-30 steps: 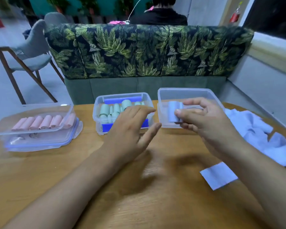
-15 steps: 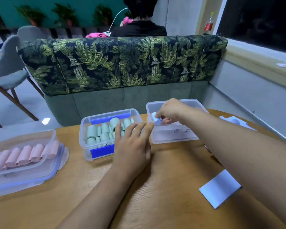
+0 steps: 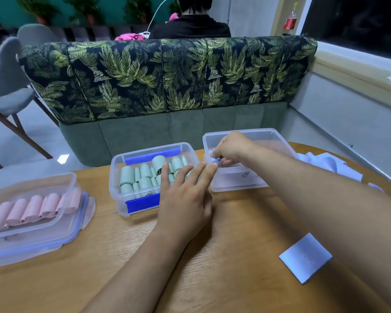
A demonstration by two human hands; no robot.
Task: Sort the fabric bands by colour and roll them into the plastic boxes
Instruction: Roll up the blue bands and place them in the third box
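Three clear plastic boxes stand on the wooden table. The left box [image 3: 73, 184] holds pink rolls [image 3: 32, 211]. In the middle box [image 3: 116, 177] lie several green rolls [image 3: 145, 175]. My right hand [image 3: 231, 147] reaches into the right box [image 3: 280, 141] and pinches a rolled blue band [image 3: 215, 154] at its left wall. My left hand [image 3: 185, 195] hovers flat with straight fingers over the table, its fingertips at the gap between the middle and right boxes. One flat blue band [image 3: 305, 257] lies on the table near my right forearm.
A heap of loose blue bands [image 3: 325, 163] lies at the table's right edge. Under the left box lies a lid with blue trim [image 3: 54, 240]. Behind the table stands a leaf-patterned bench [image 3: 167, 75], with a person seated beyond it. A grey chair [image 3: 7, 86] stands left.
My right hand has carried the rolled blue band from in front of the right box down into it. My left hand has moved forward toward the boxes. The view has tilted up.
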